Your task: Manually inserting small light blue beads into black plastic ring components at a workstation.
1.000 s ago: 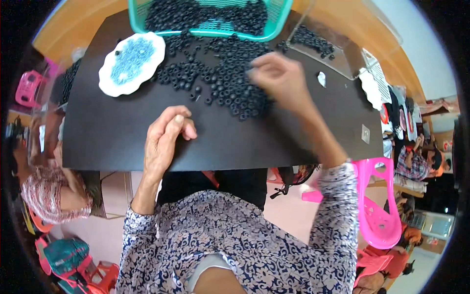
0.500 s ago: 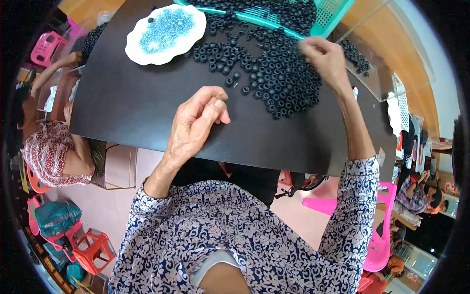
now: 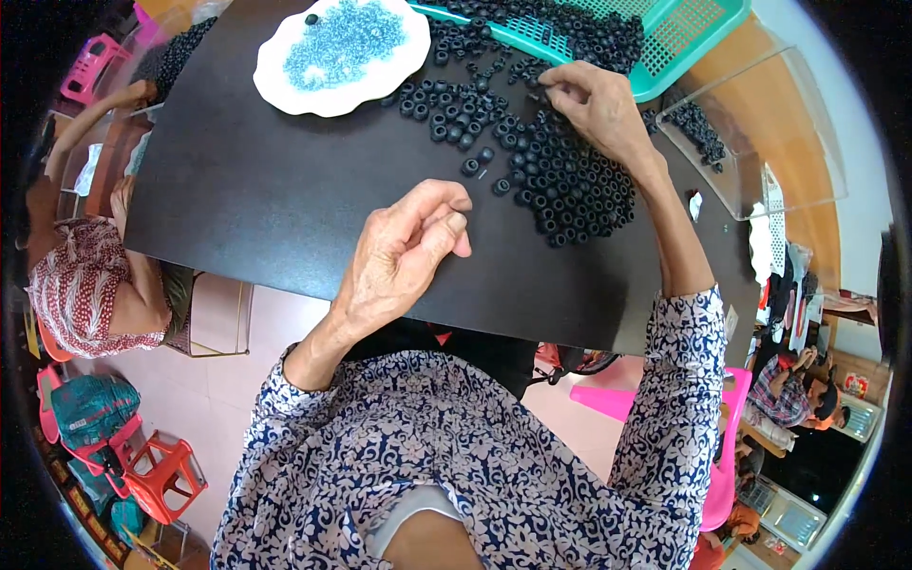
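Over the dark table, my left hand [image 3: 404, 252] is closed, thumb pressed against curled fingers. Whatever it may hold is hidden. Farther off to the right, my right hand [image 3: 598, 109] reaches over a pile of small round black pieces with holes [image 3: 575, 195]. Its thumb and forefinger are bent together at the far left side of the pile; dark pieces lie right behind the fingertips, so what they pinch does not show clearly. A white scalloped plate [image 3: 273, 81] at the far left holds many tiny clear bluish pieces [image 3: 347, 47] and one black piece [image 3: 312, 19].
A green perforated basket [image 3: 698, 38] with more black pieces stands at the far edge. Right of it is a clear plastic box [image 3: 774, 142]. At left a person in a red patterned top [image 3: 90, 285] works. Stools [image 3: 166, 475] stand on the floor.
My right hand has moved left over the black pile and its fingertips have come down among the pieces. My left hand stays closed. The whole view has shifted slightly.
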`<move>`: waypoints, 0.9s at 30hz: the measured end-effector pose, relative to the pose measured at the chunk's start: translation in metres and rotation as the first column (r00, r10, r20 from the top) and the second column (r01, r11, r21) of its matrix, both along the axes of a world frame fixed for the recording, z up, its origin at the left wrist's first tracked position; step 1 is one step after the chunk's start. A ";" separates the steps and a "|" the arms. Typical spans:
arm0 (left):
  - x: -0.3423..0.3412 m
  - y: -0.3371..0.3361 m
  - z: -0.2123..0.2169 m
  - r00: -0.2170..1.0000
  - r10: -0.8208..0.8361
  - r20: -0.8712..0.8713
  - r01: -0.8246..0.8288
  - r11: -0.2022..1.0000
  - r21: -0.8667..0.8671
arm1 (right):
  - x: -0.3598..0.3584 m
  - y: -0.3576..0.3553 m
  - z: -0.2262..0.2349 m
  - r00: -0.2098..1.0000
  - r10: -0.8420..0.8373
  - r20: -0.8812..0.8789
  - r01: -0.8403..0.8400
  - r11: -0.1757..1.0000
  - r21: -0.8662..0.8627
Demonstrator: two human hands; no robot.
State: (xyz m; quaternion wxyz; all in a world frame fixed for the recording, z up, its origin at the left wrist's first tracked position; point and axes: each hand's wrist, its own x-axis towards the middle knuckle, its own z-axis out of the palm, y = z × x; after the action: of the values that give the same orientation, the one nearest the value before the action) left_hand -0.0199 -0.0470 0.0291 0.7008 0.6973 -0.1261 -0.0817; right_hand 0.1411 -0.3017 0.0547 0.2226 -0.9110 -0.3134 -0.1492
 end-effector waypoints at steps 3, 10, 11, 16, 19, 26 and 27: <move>0.001 0.000 0.001 1.000 0.012 0.028 -0.012 1.000 -0.010 | -0.001 -0.004 0.001 0.996 0.004 -0.086 -0.008 0.999 -0.049; 0.003 -0.001 -0.001 1.000 -0.017 0.022 0.017 1.000 -0.025 | -0.007 0.000 -0.002 0.987 -0.087 -0.138 0.069 0.989 -0.129; 0.002 -0.001 -0.001 1.000 -0.015 0.020 0.016 1.000 -0.024 | -0.008 0.001 -0.003 0.985 -0.094 -0.147 0.075 0.989 -0.126; 0.006 -0.001 -0.006 1.000 0.020 0.003 -0.020 0.998 -0.054 | -0.026 0.021 0.003 0.999 -0.020 -0.032 0.020 1.000 0.023; 0.013 -0.001 -0.010 0.998 0.065 -0.013 -0.066 0.993 -0.094 | -0.049 0.045 0.010 0.999 0.045 -0.014 -0.043 0.993 0.112; 0.026 -0.004 -0.018 0.983 0.152 -0.106 -0.172 0.962 -0.212 | -0.091 0.078 0.014 0.986 0.162 -0.044 -0.155 0.977 0.145; 0.025 -0.004 -0.017 0.981 0.159 -0.110 -0.179 0.962 -0.207 | -0.094 0.080 0.012 0.985 0.169 -0.048 -0.160 0.976 0.150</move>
State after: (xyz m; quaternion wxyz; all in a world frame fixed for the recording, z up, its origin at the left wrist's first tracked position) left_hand 0.0051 -0.0506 0.0117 0.7819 0.6207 -0.0416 -0.0397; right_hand 0.0474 -0.2212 0.0670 0.3093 -0.8674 -0.3691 -0.1252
